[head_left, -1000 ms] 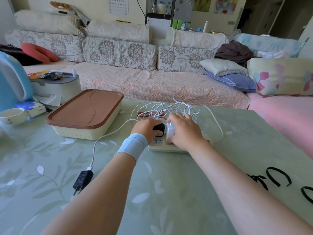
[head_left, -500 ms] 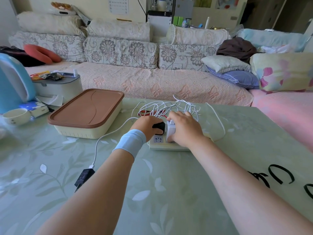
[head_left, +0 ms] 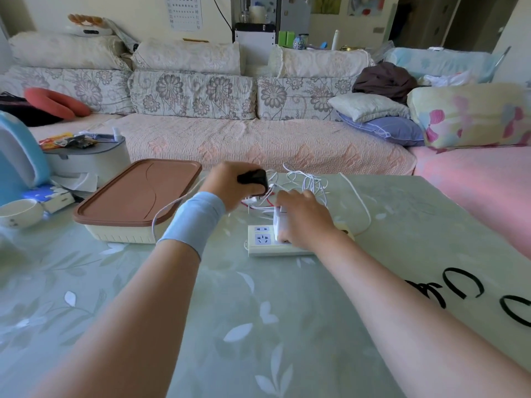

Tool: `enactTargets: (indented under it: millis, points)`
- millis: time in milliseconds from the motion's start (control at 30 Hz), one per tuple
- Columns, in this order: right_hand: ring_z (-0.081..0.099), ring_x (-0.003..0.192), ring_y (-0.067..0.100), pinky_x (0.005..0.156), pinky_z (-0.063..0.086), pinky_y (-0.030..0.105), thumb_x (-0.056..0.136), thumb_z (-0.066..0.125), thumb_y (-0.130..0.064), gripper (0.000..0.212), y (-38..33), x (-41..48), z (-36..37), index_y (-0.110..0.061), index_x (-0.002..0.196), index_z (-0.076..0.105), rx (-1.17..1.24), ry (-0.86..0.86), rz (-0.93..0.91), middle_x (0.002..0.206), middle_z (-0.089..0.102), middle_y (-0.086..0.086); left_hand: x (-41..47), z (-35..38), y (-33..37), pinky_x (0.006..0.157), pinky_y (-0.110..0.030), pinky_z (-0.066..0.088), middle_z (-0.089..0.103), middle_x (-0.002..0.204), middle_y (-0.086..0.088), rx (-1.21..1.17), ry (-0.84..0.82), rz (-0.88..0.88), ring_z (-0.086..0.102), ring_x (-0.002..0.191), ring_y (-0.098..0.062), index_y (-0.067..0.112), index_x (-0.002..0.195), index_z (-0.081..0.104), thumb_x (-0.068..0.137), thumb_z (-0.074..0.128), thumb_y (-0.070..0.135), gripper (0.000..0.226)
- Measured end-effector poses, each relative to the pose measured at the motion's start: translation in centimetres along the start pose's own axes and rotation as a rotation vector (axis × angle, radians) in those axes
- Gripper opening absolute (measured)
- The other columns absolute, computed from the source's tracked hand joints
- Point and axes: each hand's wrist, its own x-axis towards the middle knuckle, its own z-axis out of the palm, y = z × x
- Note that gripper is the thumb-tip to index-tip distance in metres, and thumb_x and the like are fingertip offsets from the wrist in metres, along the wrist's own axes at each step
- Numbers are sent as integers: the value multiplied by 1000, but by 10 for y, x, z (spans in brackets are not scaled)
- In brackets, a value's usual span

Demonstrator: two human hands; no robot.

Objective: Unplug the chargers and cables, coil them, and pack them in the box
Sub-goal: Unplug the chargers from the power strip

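Note:
My left hand (head_left: 227, 185) grips a black charger (head_left: 254, 179) and holds it lifted above the table, clear of the cream power strip (head_left: 268, 242). My right hand (head_left: 304, 219) grips a white charger (head_left: 278, 222) that still stands on the strip. Two sockets at the strip's left end show bare. A tangle of white cables (head_left: 307, 182) with a red one lies just behind the hands. The cream box with a brown lid (head_left: 138, 193) sits shut to the left.
A white cord (head_left: 161, 216) runs from the tangle along the box front. A bowl (head_left: 18, 212), a blue appliance (head_left: 17, 156) and a grey container (head_left: 89, 159) crowd the table's left side. A sofa stands behind the table.
My left hand has pulled the black charger up off the power strip and raised it. My right hand stays on the white charger. The view has shifted and the black adapter at lower left is out of sight.

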Motion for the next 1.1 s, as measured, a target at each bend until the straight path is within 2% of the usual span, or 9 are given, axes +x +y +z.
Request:
enactTargets:
  millis: [167,333,433,500,600,700,833,967,1100]
  points:
    - [43,118,29,94,39,46,77,63,-31,43,-8,1,-5,-25,117,48,-118,-36,5,121,51,1,-21,2,-9,75,-23,41,64,95,1,32,-73,-16,59,87,-19,24,105,71,81,73,20,24]
    - [28,138,26,108,21,52,78,58,-45,62,-27,-4,-25,-26,136,44,-270,2,-25,141,44,5,-43,-2,-7,77,-34,51,67,98,-4,40,-143,-81,62,90,-28,20,102,67,75,76,20,29]
    - [51,123,24,101,39,39,80,60,-25,72,-46,-22,-37,-33,146,31,167,-97,-66,136,54,1,-61,-3,-10,73,-32,49,68,95,-1,-58,-144,-167,60,81,-22,24,98,45,66,85,23,51]
    - [60,98,20,85,48,30,80,58,-11,74,-57,-37,-36,-37,145,34,473,-208,-78,122,62,-1,-70,-7,-9,66,-29,44,64,85,2,-32,-123,-167,55,72,-19,21,90,47,66,85,25,45]
    - [67,81,19,72,56,33,77,66,-10,61,-68,-50,-28,-31,133,51,671,-229,-42,106,69,-1,-88,-17,-7,58,-22,40,55,79,9,31,-107,-148,52,68,-14,21,80,56,66,85,27,34]
    - [70,60,16,47,46,18,85,71,-7,39,-81,-59,-27,-14,120,56,855,-263,60,89,70,-4,-104,-22,-15,68,-12,43,55,100,5,10,-53,-81,58,82,-11,24,72,60,69,84,20,24]
    - [71,63,23,41,41,17,83,73,-16,31,-95,-68,-15,-14,104,51,949,-271,256,95,71,8,-126,-34,-33,93,-27,42,56,109,2,112,6,-108,54,99,-14,27,83,66,82,71,20,9]
    - [64,62,24,58,51,28,74,76,-19,23,-113,-77,-3,-12,79,55,989,-343,374,78,68,9,-145,-42,-60,104,-35,37,51,132,4,473,-183,-248,43,123,-19,33,105,66,90,62,31,16]
    - [57,67,24,41,41,24,82,69,-7,37,-126,-90,12,-23,108,49,975,-510,407,107,59,13,-166,-43,-84,104,-34,39,45,139,6,550,-362,-415,42,126,-20,38,119,61,90,55,25,32]
